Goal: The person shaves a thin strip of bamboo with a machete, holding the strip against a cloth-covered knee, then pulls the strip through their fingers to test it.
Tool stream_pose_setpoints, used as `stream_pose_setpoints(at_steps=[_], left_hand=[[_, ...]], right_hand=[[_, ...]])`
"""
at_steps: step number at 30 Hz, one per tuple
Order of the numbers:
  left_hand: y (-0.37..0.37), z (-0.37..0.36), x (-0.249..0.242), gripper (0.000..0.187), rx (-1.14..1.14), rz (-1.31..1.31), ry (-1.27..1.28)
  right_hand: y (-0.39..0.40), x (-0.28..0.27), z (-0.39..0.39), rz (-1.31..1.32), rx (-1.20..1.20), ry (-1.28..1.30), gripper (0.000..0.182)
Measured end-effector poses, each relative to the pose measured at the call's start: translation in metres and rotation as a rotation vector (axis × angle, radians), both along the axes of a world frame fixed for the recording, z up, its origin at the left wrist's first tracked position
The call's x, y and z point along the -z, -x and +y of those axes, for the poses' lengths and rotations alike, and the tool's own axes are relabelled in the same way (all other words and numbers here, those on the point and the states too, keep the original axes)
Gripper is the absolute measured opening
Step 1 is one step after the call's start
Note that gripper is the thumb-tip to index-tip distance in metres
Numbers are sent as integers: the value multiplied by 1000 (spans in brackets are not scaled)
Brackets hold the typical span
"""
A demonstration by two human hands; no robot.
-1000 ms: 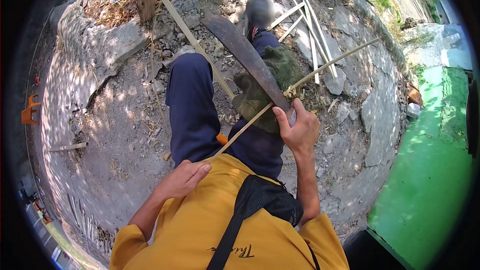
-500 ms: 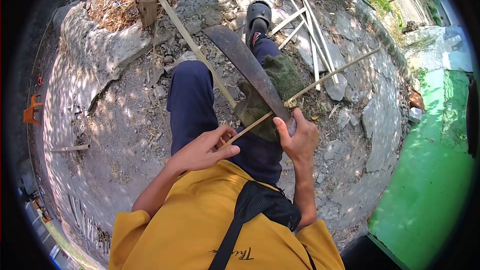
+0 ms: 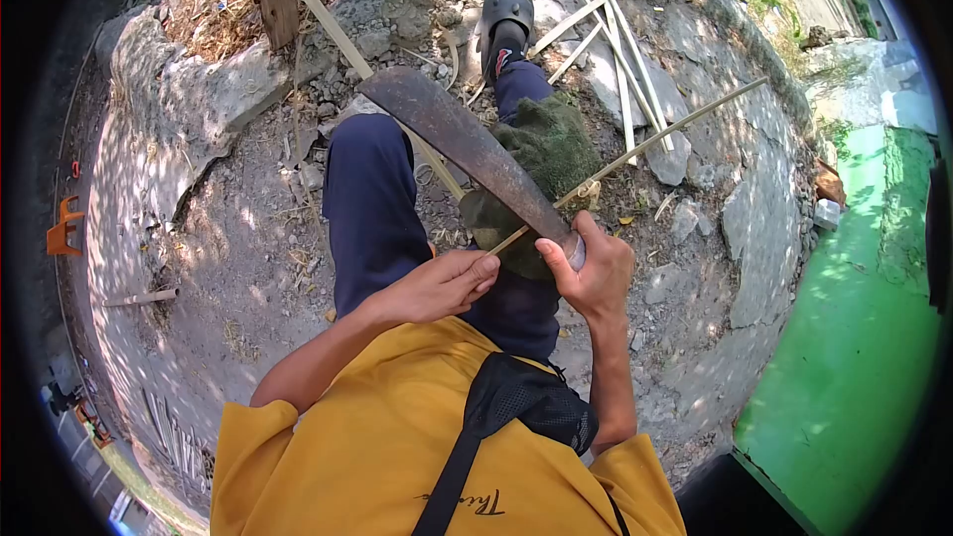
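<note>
My right hand [image 3: 593,267] is closed around the handle of a machete [image 3: 462,147]. Its broad, dark, rust-marked blade slants up to the left across my thigh. A thin bamboo strip [image 3: 685,125] runs under the blade near the handle and out to the upper right, with curled shavings beside the blade. My left hand [image 3: 442,285] pinches the strip's near end, just left of the blade. Beneath both lies a dark green cloth [image 3: 548,154], draped over my leg. The machete's handle is mostly hidden in my fingers.
Several pale bamboo strips [image 3: 627,55] lie on the ground beside my shoe [image 3: 508,15]. A longer slat [image 3: 323,12] leans near a wooden post [image 3: 279,12] at upper left. Broken concrete [image 3: 218,119] edges the stony ground. A green wall [image 3: 844,347] stands at right.
My left hand has moved up and right, its fingers now closed together on the strip. The strip has slid toward the upper right. The machete's tip has swung left and slightly down.
</note>
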State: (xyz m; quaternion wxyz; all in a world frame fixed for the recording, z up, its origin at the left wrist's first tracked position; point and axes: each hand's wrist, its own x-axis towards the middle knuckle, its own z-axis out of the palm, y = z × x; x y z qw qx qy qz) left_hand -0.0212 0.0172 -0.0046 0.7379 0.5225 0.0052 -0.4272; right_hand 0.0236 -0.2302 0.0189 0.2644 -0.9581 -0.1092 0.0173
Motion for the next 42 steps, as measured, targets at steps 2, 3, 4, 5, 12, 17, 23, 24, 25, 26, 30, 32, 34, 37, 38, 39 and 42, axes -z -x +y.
stream_pose_setpoints(at_steps=[2, 3, 4, 5, 12, 17, 23, 24, 25, 26, 30, 32, 34, 37, 38, 39, 42], left_hand=[[-2, -1, -1, 52, 1, 21, 4], [-2, 1, -5, 52, 18, 47, 14], [-2, 2, -7, 52, 32, 76, 24], [-1, 1, -7, 52, 29, 80, 26], [14, 10, -6, 50, 14, 44, 25], [30, 14, -8, 50, -18, 1, 6], [64, 34, -12, 51, -40, -61, -112], [74, 40, -15, 51, -39, -36, -134], [82, 46, -18, 51, -38, -13, -157], [87, 52, -24, 50, -29, 4, -192], [120, 88, -26, 49, 7, 25, -247], [135, 102, -33, 49, -6, 63, -224], [155, 120, -33, 49, 2, 146, -186], [183, 153, -28, 49, 5, 268, -140], [190, 161, -26, 49, 1, 311, -135], [189, 166, -23, 49, -2, 305, -137], [170, 174, -20, 50, 74, 130, -353]], right_hand=[[-2, -1, -1, 11, -2, 22, 57], [-2, -1, 0, 12, 13, 10, 56], [-2, -1, 0, 15, 26, -1, 56], [-3, -1, 1, 19, 23, 0, 56], [-2, -5, 4, 16, 82, 41, 51], [2, -9, 10, -1, 70, 80, 51], [-2, -3, 12, -30, 113, 23, 55], [-1, -3, 12, -37, 121, 33, 55], [0, -3, 11, -47, 129, 42, 55], [1, 0, 10, -64, 126, 28, 55], [1, 0, 10, -59, 153, 12, 54], [-1, -3, 10, -20, 161, 21, 54], [0, -2, 10, -16, 177, 8, 54], [-2, -3, 7, -11, 192, 1, 54], [-1, -3, 7, -4, 193, 5, 55], [-2, -2, 8, -10, 190, 2, 55], [-1, 1, 10, -132, 199, -20, 56]])
